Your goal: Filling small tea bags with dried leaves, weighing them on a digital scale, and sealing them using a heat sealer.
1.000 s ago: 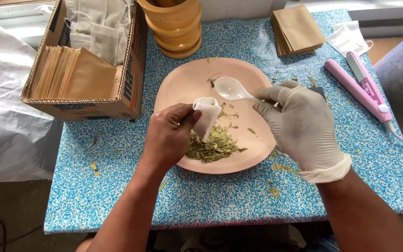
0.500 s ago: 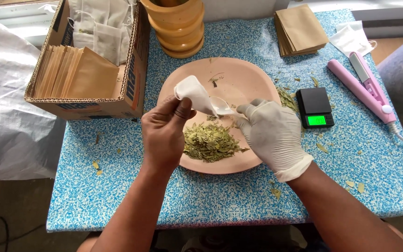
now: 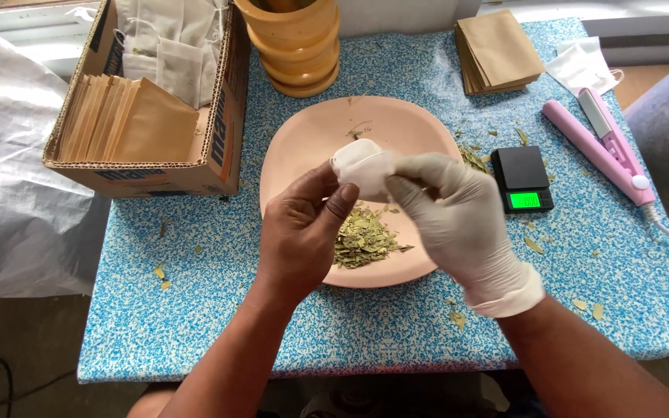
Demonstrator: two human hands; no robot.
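My bare left hand (image 3: 300,228) and my white-gloved right hand (image 3: 458,220) both pinch a small white fabric pouch (image 3: 361,166), held above a pink plate (image 3: 311,139). The pouch looks bulged and its top faces up. A pile of dried green leaf pieces (image 3: 361,240) lies on the plate right under my hands. The white plastic spoon seen earlier is hidden or out of sight now.
A cardboard box (image 3: 218,155) with brown paper envelopes and white pouches sits at the back left. Stacked wooden bowls (image 3: 296,54) stand behind the plate. A small black scale (image 3: 522,179), a pink heat sealer (image 3: 605,151), a brown envelope stack (image 3: 499,50) and a face mask (image 3: 582,66) lie to the right.
The right hand held a spoon over the pouch; now both hands grip the pouch itself. The view shifted so that the scale shows beside the plate.
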